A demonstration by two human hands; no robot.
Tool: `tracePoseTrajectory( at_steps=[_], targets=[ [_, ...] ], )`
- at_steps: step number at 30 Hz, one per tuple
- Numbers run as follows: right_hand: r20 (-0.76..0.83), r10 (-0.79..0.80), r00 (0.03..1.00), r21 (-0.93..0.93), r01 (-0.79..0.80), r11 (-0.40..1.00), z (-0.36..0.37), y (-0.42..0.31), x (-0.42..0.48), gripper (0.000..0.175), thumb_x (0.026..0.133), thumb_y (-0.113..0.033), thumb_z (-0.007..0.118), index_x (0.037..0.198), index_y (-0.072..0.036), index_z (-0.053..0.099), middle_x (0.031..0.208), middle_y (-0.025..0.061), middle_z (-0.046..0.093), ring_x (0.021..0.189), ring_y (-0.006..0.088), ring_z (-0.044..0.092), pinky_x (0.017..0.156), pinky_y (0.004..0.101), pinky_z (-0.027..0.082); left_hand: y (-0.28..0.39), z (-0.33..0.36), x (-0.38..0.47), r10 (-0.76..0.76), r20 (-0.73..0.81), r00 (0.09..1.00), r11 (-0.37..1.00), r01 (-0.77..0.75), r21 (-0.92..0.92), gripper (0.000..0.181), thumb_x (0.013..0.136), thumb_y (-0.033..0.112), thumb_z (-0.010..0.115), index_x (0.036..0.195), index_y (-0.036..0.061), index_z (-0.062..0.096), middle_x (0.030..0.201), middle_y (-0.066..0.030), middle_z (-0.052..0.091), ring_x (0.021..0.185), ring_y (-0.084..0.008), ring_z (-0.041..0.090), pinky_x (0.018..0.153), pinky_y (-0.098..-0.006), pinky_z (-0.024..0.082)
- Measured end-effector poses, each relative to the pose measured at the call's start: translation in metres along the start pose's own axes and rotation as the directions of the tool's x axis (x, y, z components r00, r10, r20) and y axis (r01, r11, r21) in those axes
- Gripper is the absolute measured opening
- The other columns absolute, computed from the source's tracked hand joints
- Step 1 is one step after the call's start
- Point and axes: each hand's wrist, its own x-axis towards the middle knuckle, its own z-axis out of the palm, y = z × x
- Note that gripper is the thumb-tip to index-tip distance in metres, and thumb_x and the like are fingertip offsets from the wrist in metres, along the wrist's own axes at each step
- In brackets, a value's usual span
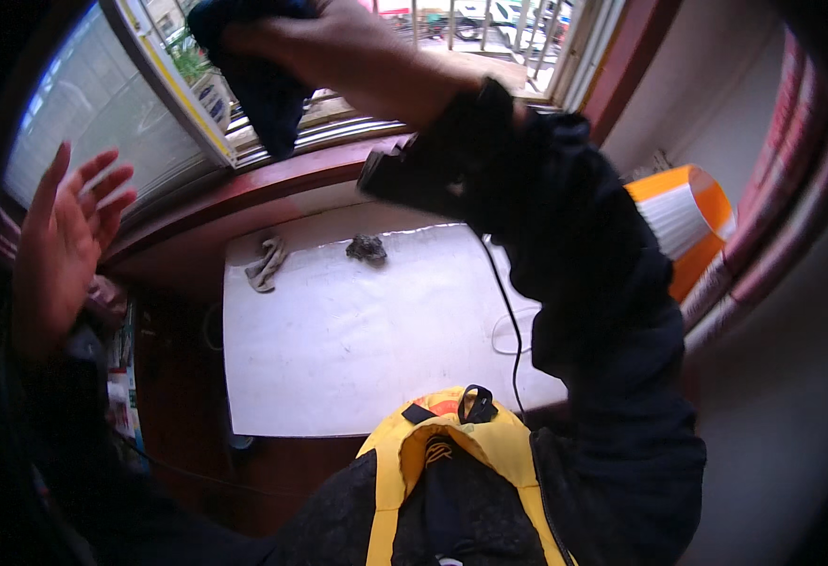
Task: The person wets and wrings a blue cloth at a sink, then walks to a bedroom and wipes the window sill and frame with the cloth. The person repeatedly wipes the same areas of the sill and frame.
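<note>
My right hand (343,49) is raised in front of the open window and grips a dark cloth (269,99), whose end hangs below the fingers. A dark box-like device (414,177) sits by my right wrist. At the left my left hand (67,240) is held up, empty, its fingers apart, near the glass sliding pane (109,113). Below the window, a crumpled grey rag (266,265) and a dark grey, rough-looking lump (366,248) lie on the white-covered tabletop (357,339).
A reddish windowsill (279,182) runs behind the table, with metal bars (484,28) outside. A black cable (502,290) crosses the table's right side. An orange and white pleated object (683,212) stands beside long pinkish rolls (746,269) at the right.
</note>
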Motion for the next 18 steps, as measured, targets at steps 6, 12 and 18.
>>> tracePoseTrajectory(
  at_steps=[6, 12, 18],
  targets=[
    [-0.020, 0.166, 0.986, -0.046, -0.166, 0.985, -0.099, -0.008, 0.044, 0.023, 0.095, -0.030, 0.054, 0.097, -0.008, 0.062, 0.072, 0.0006, 0.061, 0.057, 0.0093, 0.056, 0.048, 0.0228, 0.042, 0.009, 0.057, 0.090, 0.121, 0.137, 0.983, 0.924, -0.061, -0.378, 0.064, 0.087, 0.051, 0.061, 0.130, 0.0047, 0.048, 0.123, -0.0118, 0.057, 0.112, -0.0228, 0.054, 0.099, -0.0324, 0.040],
    [0.095, 0.325, 0.941, -0.404, -0.262, 0.876, -0.165, 0.031, 0.028, 0.061, 0.085, -0.047, 0.068, 0.121, -0.001, 0.049, 0.101, 0.0097, 0.061, 0.096, 0.0206, 0.063, 0.083, 0.0315, 0.054, -0.032, 0.187, 0.161, 0.115, 0.372, 0.921, 0.841, 0.109, -0.529, 0.098, 0.074, 0.066, 0.067, 0.147, 0.0145, 0.026, 0.150, -0.0252, 0.017, 0.135, -0.0451, 0.028, 0.107, -0.0555, 0.032],
    [0.091, 0.467, 0.879, -0.444, -0.384, 0.809, -0.211, 0.070, 0.001, 0.062, 0.089, -0.047, 0.062, 0.127, -0.002, 0.046, 0.111, 0.0150, 0.059, 0.101, 0.0289, 0.063, 0.087, 0.0359, 0.055, -0.017, 0.323, 0.205, 0.335, 0.593, 0.732, 0.497, 0.397, -0.771, 0.062, 0.095, 0.047, 0.052, 0.139, 0.0079, 0.032, 0.132, -0.0190, 0.043, 0.125, -0.0326, 0.046, 0.102, -0.0512, 0.043]
  ],
)
